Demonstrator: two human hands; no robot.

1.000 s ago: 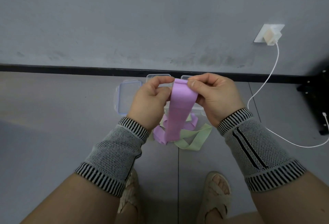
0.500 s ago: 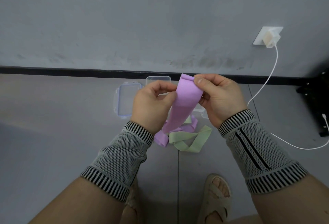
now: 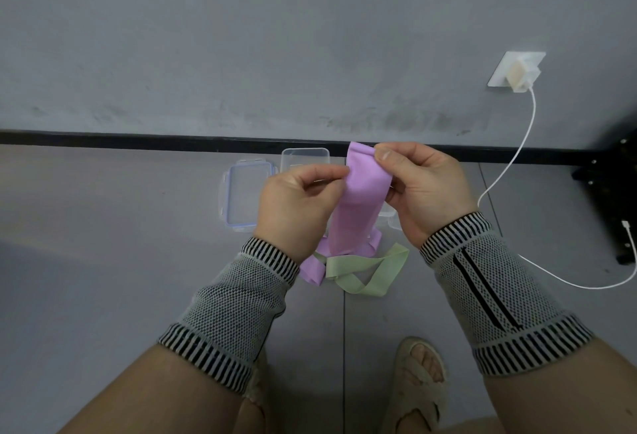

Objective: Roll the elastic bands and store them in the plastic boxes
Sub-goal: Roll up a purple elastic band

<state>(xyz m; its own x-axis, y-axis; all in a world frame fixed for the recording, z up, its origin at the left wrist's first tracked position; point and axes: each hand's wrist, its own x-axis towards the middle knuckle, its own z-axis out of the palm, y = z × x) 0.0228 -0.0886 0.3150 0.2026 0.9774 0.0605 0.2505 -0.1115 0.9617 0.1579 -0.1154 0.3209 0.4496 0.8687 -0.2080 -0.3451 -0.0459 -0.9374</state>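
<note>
I hold a flat purple elastic band upright above the floor. My right hand pinches its top corner between thumb and fingers. My left hand grips its left edge a little lower. The band hangs down between my wrists. Below it on the floor lie another purple band and a pale green band, loosely tangled. A clear plastic box stands behind my hands near the wall, and a blue-rimmed lid lies to its left. Another clear box is mostly hidden behind my right hand.
A white charger sits in a wall socket at upper right, and its cable trails across the floor to the right. A black stand is at the right edge. My sandalled feet are at the bottom.
My right hand has lifted the band's top end higher and tilted it right. My left hand has slid lower along the left edge. The view shifted slightly.
</note>
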